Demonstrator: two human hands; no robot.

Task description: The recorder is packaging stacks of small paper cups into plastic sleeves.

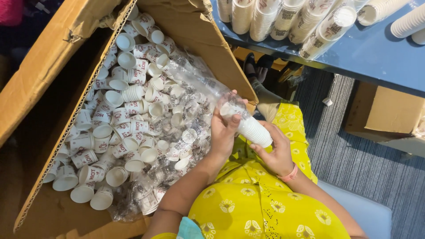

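Observation:
I hold a stack of small white paper cups (250, 127) over my lap. My left hand (222, 132) grips its upper end, where a clear printed plastic sleeve (195, 86) trails off it back into the box. My right hand (278, 152), with a pink wristband, cups the lower end from beneath. Just to the left, a large open cardboard box (48, 62) holds several loose white paper cups with red print (128, 110) and crumpled clear plastic wrap.
A blue table (376, 53) at the top right carries several tall stacks of paper cups (287, 20). A smaller cardboard box (389, 115) sits on the grey ribbed floor under it. I wear yellow flowered clothing and sit on a pale seat (363, 208).

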